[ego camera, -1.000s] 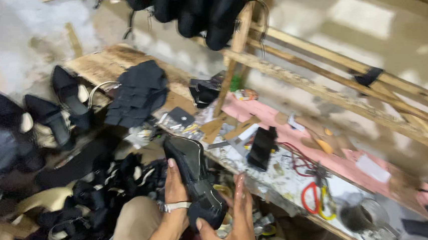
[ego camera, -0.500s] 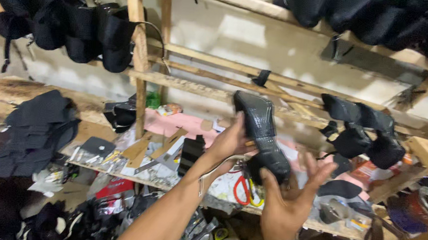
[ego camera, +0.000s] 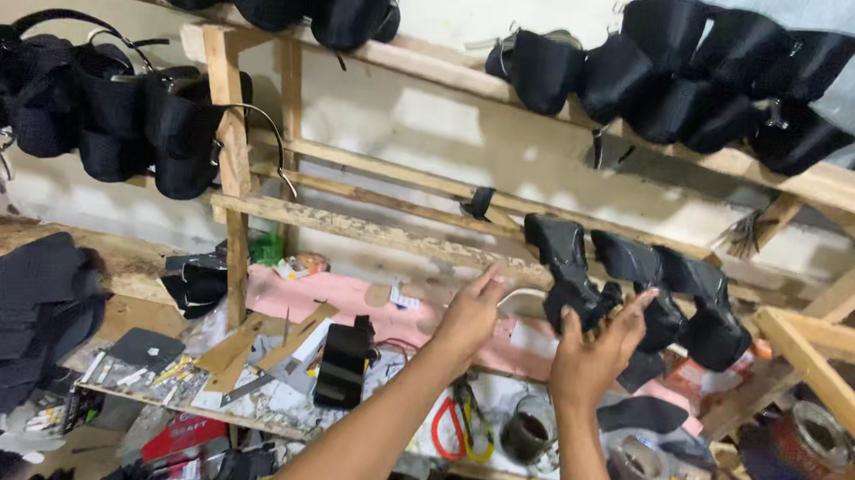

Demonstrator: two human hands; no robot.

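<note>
1. Head view: the right hand (ego camera: 595, 354) is gripping a black shoe (ego camera: 568, 270), setting it against the rail (ego camera: 368, 231) beside two others (ego camera: 679, 298).
2. The left hand (ego camera: 469, 315) is hanging open just left of the shoe, fingers spread, holding nothing.
3. Scissors (ego camera: 454, 427) are lying on the worktop (ego camera: 275, 410) below.

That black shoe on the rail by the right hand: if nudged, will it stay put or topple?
The black shoe probably tips easily: it leans on a narrow wooden rail, heel hanging down. It looks stiff, holding its moulded shape. The right hand touches its lower part, and the left hand is open beside it.
</note>
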